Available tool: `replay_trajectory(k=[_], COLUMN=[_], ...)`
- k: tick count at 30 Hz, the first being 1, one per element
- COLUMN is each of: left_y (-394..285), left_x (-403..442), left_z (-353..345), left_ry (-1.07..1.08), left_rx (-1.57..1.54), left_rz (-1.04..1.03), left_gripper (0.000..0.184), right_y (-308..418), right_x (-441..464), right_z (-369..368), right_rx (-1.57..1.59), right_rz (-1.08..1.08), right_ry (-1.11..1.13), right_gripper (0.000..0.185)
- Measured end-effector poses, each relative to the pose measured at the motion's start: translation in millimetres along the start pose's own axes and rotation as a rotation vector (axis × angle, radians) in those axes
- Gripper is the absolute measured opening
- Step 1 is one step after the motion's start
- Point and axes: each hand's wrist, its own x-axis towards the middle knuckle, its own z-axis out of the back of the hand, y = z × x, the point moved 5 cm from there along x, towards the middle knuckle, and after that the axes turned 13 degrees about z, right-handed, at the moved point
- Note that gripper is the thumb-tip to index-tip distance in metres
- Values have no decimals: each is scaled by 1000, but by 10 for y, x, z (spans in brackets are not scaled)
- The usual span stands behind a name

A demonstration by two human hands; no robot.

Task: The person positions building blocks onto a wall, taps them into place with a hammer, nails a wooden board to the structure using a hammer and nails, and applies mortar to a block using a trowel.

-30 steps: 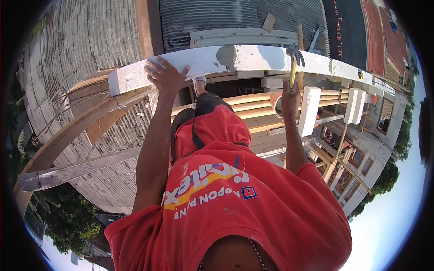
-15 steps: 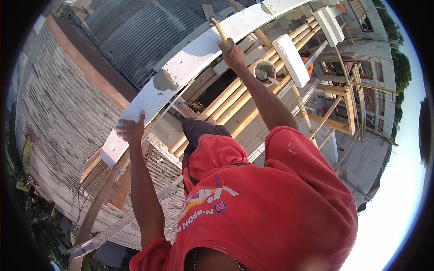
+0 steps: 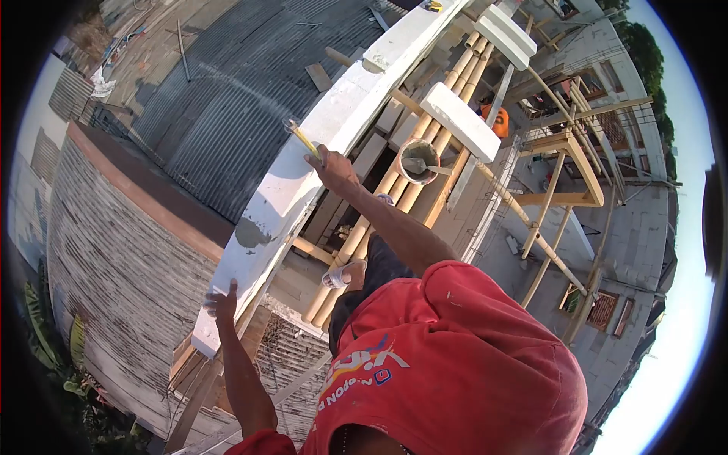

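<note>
My right hand [image 3: 334,171] is closed around the yellow handle of a small hammer [image 3: 303,139], its head raised above the white block wall [image 3: 284,182]. My left hand [image 3: 222,305] lies on the near end of that wall, thumb stretched out and fingers reaching toward the outer edge. A grey mortar patch [image 3: 252,232] marks the block top between my hands. Right of my right forearm, a bucket [image 3: 418,161] of grey mortar stands on bamboo poles, with a trowel [image 3: 434,170] in it.
Bamboo poles [image 3: 356,241] run beside the wall, with my sandalled foot [image 3: 345,274] on them. Loose white blocks [image 3: 461,121] lie across the poles farther off. Corrugated roofing [image 3: 227,98] lies below on the left. Timber framing [image 3: 588,171] stands right. A yellow tape measure [image 3: 432,6] sits atop the wall.
The view has tilted and shifted, showing more roof and wall. My right hand with the hammer has come somewhat closer to the mortar patch; my left hand stays at the wall's near end.
</note>
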Motion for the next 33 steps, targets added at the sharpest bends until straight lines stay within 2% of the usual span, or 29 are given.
replay_trajectory(k=[4,5,6,7,8,11,14,16,18,20,22,24,26,27,30,33], left_y=[49,150,155,99,131,100,-2,35,-42,-84,217,236,251,295,35,93], left_x=[195,456,413,196,373,-3,-247,-221,-321,-292,18,-27,-63,-66,-442,-446], left_z=[23,-44,-17,92,73,291,346,299,343,338,275,268,252,236,338,396], left_ry=[12,0,148,84,62,147,119,83,110,100,57,70,111,88,143,67], left_rx=[112,15,-25,-12,-69,-155,-147,-150,-136,-119,-59,-95,-154,-180,-216,-217], left_rz=[-27,-87,-95,-65,-103,-79,-138,-113,-163,-159,-84,-107,-106,-14,-173,-182], left_gripper=[146,148,148,148,144,135,127,125,123,121,119,121,119,116,115,112], right_y=[-81,-121,-181,-248,-258,-306,-648,-1042,-1337,-1747,-2127,-2361,-2675,-2852,-3257,-3443], right_x=[-25,-17,-6,-16,-53,-273,-552,-614,-743,-947,-1174,-1467,-1798,-1902,-2234,-2188], right_z=[36,52,87,197,345,861,1473,1650,1896,2002,1989,1981,1829,1738,1476,1349], right_rx=[122,172,224,236,254,276,216,307,351,235,128,189,187,181,213,202], right_rz=[28,69,110,132,152,244,446,494,401,147,-104,-379,-503,-556,-682,-759], right_ry=[42,43,50,42,36,-53,-211,-225,-110,18,119,41,57,54,-13,-32], right_gripper=[52,51,50,49,48,41,28,27,29,30,34,33,41,45,45,46])
